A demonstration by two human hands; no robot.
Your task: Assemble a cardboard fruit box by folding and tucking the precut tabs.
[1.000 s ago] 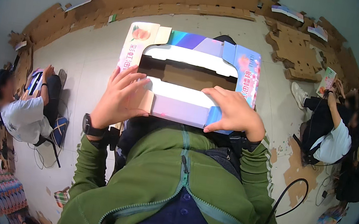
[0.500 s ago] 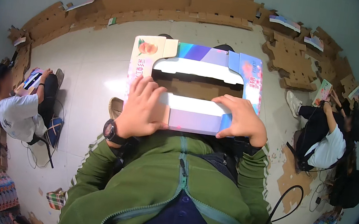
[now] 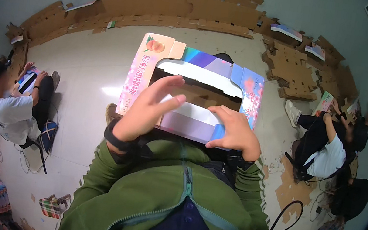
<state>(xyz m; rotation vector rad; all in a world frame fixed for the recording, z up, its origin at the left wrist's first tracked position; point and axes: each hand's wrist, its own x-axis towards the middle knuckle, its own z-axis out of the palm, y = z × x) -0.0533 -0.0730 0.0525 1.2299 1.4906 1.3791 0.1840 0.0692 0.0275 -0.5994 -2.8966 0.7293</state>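
Observation:
A colourful cardboard box (image 3: 134, 72) with peach pictures and a wide cut-out window in its top rests on my lap, tilted slightly so its left end sits farther away. Through the window its plain brown inside shows. My right hand (image 3: 237, 129) grips the near wall by the right corner, thumb outside and fingers over the white folded flap (image 3: 192, 111). Above the near left corner is my left hand (image 3: 147, 107), its fingers and thumb spread and holding nothing. It hides part of that corner.
Brown cardboard sheets (image 3: 226, 15) line the far wall, with more stacked at the far right (image 3: 289, 66). Seated people work on similar boxes to my left (image 3: 17, 115) and right (image 3: 329, 154). A black cable (image 3: 280, 218) loops beside my right side. A plaid bag (image 3: 51, 207) lies at the lower left.
My left hand has let go of the near left wall and lifted, fingers spreading. The box has turned slightly clockwise, while my right hand keeps its grip.

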